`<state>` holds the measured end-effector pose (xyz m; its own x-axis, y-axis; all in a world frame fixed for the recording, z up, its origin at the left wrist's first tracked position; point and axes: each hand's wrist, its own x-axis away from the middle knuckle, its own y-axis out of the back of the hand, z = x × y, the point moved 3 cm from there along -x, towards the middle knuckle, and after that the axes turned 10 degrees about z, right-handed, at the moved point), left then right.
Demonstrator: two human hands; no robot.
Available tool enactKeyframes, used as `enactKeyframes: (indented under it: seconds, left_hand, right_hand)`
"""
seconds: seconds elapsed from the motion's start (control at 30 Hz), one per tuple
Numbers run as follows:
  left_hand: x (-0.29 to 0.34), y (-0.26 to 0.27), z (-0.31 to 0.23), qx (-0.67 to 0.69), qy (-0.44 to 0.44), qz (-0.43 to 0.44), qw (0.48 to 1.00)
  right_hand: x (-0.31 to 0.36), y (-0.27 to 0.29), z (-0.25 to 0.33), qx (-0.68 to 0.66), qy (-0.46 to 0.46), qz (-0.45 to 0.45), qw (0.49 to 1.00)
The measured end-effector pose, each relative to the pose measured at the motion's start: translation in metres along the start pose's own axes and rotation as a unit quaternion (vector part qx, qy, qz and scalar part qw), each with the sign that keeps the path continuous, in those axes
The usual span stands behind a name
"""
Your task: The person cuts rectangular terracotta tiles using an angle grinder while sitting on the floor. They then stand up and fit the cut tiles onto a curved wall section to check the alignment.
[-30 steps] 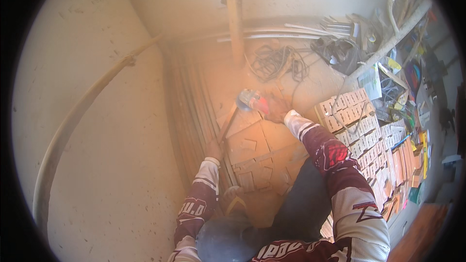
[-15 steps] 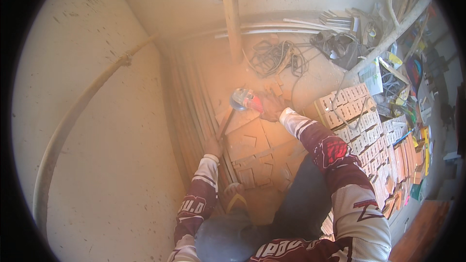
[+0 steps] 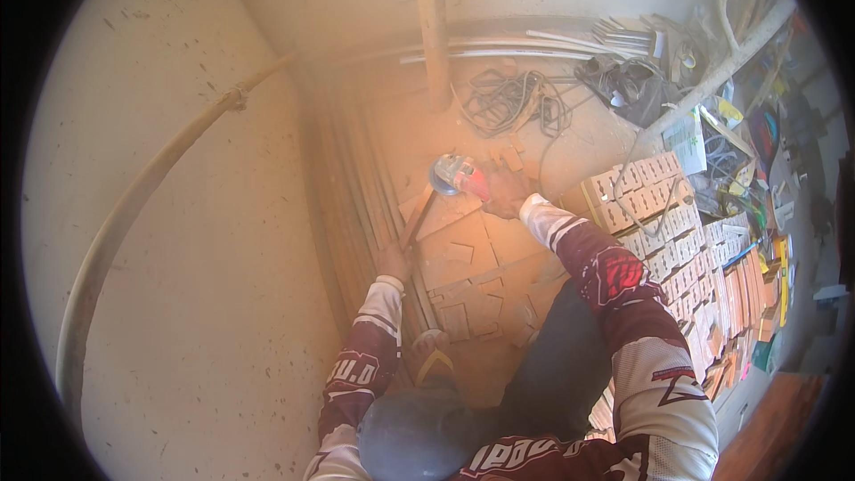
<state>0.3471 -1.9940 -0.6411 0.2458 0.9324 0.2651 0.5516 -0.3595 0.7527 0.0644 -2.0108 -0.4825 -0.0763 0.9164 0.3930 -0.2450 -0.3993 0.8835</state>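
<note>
My right hand [image 3: 508, 191] is closed round the body of a red and silver angle grinder [image 3: 465, 176]. The grinder's round disc sits at the upper end of a narrow brown tile strip [image 3: 417, 218]; whether it touches cannot be made out through the dust. My left hand [image 3: 393, 262] grips the strip's lower end, beside the long boards. Beneath both hands lie a larger tile piece [image 3: 450, 216] and several broken tile offcuts [image 3: 459, 254] on the dusty floor.
Long wooden boards [image 3: 343, 187] lie along the left wall. Stacked clay tiles [image 3: 637, 191] stand at the right, a cable across them. A wooden post [image 3: 433, 27] and coiled cable [image 3: 508, 98] are farther off. Orange dust hangs in the air. My sandalled foot [image 3: 432, 352] is near the offcuts.
The view has shifted slightly. The grinder remains at the strip's upper end, and both hands keep their hold.
</note>
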Motion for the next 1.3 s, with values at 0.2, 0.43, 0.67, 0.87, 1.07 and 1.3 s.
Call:
enactKeyframes:
  seconds: [0.2,0.43,0.67,0.87,1.07,1.3]
  left_hand:
    - [0.007,0.008,-0.003,-0.004,0.015,-0.006,1.000]
    - [0.004,0.006,0.000,-0.004,0.001,-0.005,1.000]
    - [0.005,0.005,-0.003,-0.010,0.006,-0.011,1.000]
    - [0.005,0.005,-0.003,0.015,0.004,-0.007,1.000]
    - [0.006,0.006,-0.005,0.012,0.019,0.002,1.000]
    - [0.005,0.007,-0.005,0.003,0.011,0.001,1.000]
  right_hand:
    - [0.022,0.009,0.031,0.052,0.071,0.036,0.996]
    - [0.018,0.009,0.031,0.038,0.056,0.037,0.997]
    - [0.008,-0.013,0.018,0.033,0.036,0.031,0.998]
    - [0.008,-0.005,0.022,0.017,0.043,0.008,0.999]
    - [0.015,-0.007,0.029,0.017,0.067,0.015,0.997]
    - [0.029,0.024,0.045,0.033,0.043,0.075,0.996]
